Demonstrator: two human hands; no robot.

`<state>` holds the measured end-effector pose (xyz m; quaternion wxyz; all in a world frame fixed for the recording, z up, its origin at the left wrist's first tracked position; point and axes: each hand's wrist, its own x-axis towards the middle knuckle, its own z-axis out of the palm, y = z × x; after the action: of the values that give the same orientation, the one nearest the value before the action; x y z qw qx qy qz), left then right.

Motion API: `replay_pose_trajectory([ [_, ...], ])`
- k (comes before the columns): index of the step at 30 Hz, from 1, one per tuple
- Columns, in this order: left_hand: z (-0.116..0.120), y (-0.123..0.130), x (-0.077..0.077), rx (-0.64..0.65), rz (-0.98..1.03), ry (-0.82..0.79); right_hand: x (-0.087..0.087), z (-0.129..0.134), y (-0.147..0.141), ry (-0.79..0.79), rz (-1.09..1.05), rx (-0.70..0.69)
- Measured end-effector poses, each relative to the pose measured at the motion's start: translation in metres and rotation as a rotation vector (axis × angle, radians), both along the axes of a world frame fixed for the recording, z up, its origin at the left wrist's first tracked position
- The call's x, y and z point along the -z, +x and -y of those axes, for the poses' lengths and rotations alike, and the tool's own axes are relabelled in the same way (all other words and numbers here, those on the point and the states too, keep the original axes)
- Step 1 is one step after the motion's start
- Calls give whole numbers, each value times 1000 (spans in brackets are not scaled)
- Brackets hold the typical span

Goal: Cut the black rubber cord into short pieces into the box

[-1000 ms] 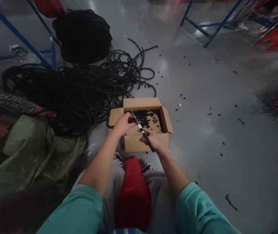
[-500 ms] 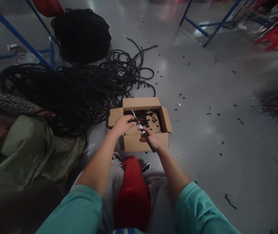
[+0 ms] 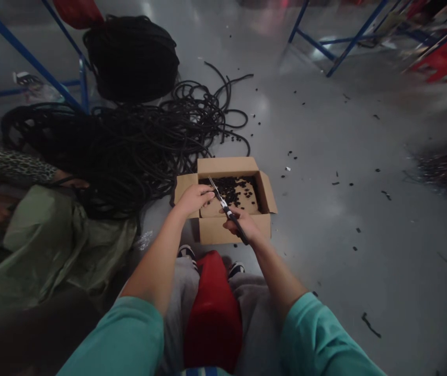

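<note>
My right hand (image 3: 242, 223) is closed around the dark handles of a pair of scissors (image 3: 223, 202), whose blades point up and left over the box. Opposite it, my left hand (image 3: 195, 199) is pinched, its fingertips at the blades, with a dark end of black cord (image 3: 214, 190) between them; most of that cord is hidden by the hand. Both hands are above an open cardboard box (image 3: 227, 165). Inside lie many short black cut pieces (image 3: 234, 191), some heaped at the far side.
A tangle of black cord (image 3: 129, 141) spreads left of the box, with a large coil (image 3: 133, 57) behind. Another person's hand (image 3: 70, 179) is at the left, near green sheeting (image 3: 58, 240). Black scraps dot the grey floor (image 3: 321, 209). Blue metal legs (image 3: 317, 44) stand farther back.
My left hand has drawn slightly left and its fingers have closed together. The scissors' blades have tilted a little to the left and come to the left fingertips.
</note>
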<state>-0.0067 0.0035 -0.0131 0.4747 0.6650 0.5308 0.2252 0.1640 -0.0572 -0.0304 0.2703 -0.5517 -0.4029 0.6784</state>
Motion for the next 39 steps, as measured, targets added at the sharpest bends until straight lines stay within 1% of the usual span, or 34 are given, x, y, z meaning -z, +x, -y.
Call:
replay_pose_trajectory([
  [4, 0, 1, -5, -35, 48, -19, -1, 0, 2, 0, 11, -5],
  [6, 0, 2, -3, -46, 81, -39, -2, 0, 3, -3, 19, -13],
  [9, 0, 4, 4, -36, 158, -88, -2, -1, 3, 2, -28, -20],
  [11, 1, 6, 9, -30, 230, -166, -2, -1, 2, 21, -77, -18],
  [14, 4, 11, 12, -94, 357, -297, -3, 0, 1, 44, -101, -14],
  [17, 6, 14, 11, -170, 470, -402, -4, 0, 2, 36, -88, -33],
  [20, 7, 14, 9, -210, 534, -466, -3, 0, 3, 25, -75, -49],
  [26, 5, 13, 10, -227, 576, -483, -3, 1, 2, 6, -84, -19],
  [30, 5, 12, 12, -214, 539, -465, -6, 0, 2, -15, -59, -4],
  [34, 6, 12, 10, -206, 524, -449, -5, 0, 2, -17, -36, 3],
  [36, 6, 12, 8, -204, 523, -445, -4, 0, 3, -12, -54, 0],
  [39, 6, 11, 5, -194, 531, -436, -2, 1, 7, -16, -157, -50],
])
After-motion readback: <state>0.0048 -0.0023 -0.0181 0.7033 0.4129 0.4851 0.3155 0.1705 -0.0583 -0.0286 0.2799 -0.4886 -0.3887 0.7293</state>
